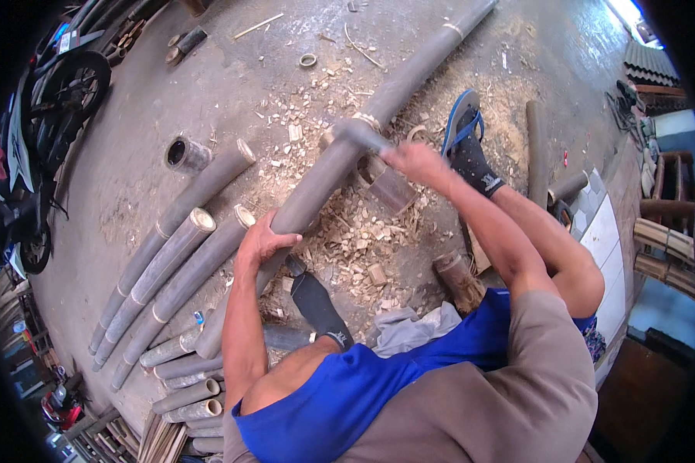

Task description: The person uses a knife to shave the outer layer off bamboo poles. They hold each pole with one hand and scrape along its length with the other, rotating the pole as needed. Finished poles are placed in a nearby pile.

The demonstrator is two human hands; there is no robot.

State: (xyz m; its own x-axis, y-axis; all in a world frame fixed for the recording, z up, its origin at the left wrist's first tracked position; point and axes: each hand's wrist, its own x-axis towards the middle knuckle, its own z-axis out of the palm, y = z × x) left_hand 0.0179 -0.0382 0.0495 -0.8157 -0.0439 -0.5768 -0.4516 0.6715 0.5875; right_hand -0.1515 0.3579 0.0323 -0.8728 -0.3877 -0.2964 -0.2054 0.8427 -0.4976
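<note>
A long, thick grey bamboo pole [324,181] runs slantwise from beside my left leg toward the far right. My left hand [264,241] is wrapped round its nearer part, thumb across the top. My right hand [422,163] is closed on a chopping blade [367,137], blurred by motion, whose handle is hidden in the fist. The blade lies across the pole beside a pale ring at a joint; whether it touches cannot be told. A short bamboo piece [392,190] lies under the pole, right of it.
Wood chips [355,243] litter the floor around the pole. Several cut bamboo poles [166,251] lie at the left, near a short hollow bamboo piece [188,155]. A motorcycle [54,116] stands far left. My sandalled foot [467,139] is right of the pole, near a grey cloth [413,328].
</note>
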